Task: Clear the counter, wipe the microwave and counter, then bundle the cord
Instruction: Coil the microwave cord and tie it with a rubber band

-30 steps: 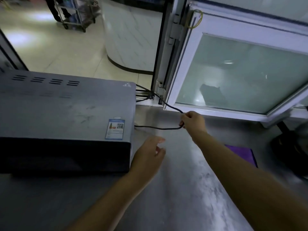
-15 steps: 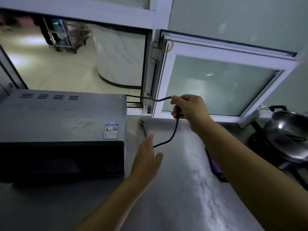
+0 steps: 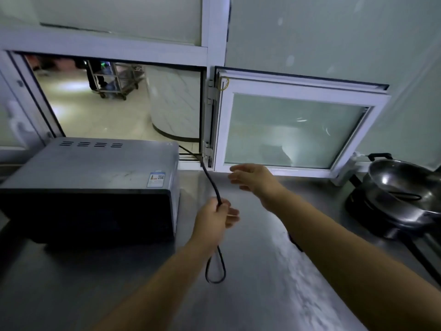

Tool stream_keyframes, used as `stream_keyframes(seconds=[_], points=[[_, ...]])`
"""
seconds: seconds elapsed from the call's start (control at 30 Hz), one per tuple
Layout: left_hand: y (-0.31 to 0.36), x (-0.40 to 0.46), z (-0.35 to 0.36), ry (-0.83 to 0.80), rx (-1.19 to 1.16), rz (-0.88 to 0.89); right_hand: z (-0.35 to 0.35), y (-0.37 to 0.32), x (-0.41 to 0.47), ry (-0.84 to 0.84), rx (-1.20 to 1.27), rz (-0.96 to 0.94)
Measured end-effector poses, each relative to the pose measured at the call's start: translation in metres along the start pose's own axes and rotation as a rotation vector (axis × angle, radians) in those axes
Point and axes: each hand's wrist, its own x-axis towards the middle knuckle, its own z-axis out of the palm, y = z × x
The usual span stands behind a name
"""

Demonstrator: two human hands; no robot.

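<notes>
Gleaming steel counter [image 3: 274, 271] below open hatch [image 3: 119, 108]

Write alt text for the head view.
The left hand grips a black power cord, a loop hanging below it, beside a dark microwave on a steel counter; the open right hand reaches forward.

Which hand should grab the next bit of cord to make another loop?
Probably the right hand. It is open, holds nothing, and hovers near the cord stretched toward the window. The left hand already grips the cord, with a loop hanging below it.
</notes>
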Motion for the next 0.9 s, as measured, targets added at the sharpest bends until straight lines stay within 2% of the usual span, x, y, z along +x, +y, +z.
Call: stream_keyframes(seconds=[0.17,0.3,0.43,0.53,0.6,0.67,0.73,0.8,0.83,0.87,0.9], points=[[0.045,-0.01,0.0,0.08,-0.236,-0.024,0.001,0.07,-0.058,-0.04,0.022,0.057],[0.073,-0.018,0.004,0.143,-0.423,-0.092,0.022,0.097,-0.097,-0.141,0.112,0.034],[0.094,-0.016,-0.002,0.208,-0.565,-0.126,0.028,0.117,-0.12,-0.297,0.006,-0.001],[0.101,-0.013,-0.017,0.265,-0.594,-0.099,0.018,0.132,-0.129,-0.351,-0.124,-0.031],[0.099,-0.011,-0.027,0.301,-0.604,-0.083,0.009,0.139,-0.133,-0.321,-0.12,-0.033],[0.09,-0.011,-0.036,0.354,-0.612,-0.09,0.002,0.141,-0.134,-0.213,-0.075,-0.031],[0.079,-0.014,-0.04,0.447,-0.504,-0.147,-0.005,0.137,-0.134,-0.103,-0.027,-0.061],[0.068,-0.026,-0.037,0.598,-0.108,-0.18,-0.013,0.124,-0.133,-0.039,0.025,-0.118],[0.061,-0.033,-0.032,0.648,0.161,-0.088,-0.017,0.116,-0.132,-0.022,0.047,-0.153],[0.054,-0.042,-0.025,0.616,0.396,0.095,-0.021,0.108,-0.13,-0.016,0.071,-0.186],[0.05,-0.052,-0.015,0.493,0.574,0.3,-0.025,0.1,-0.129,-0.019,0.099,-0.218]])
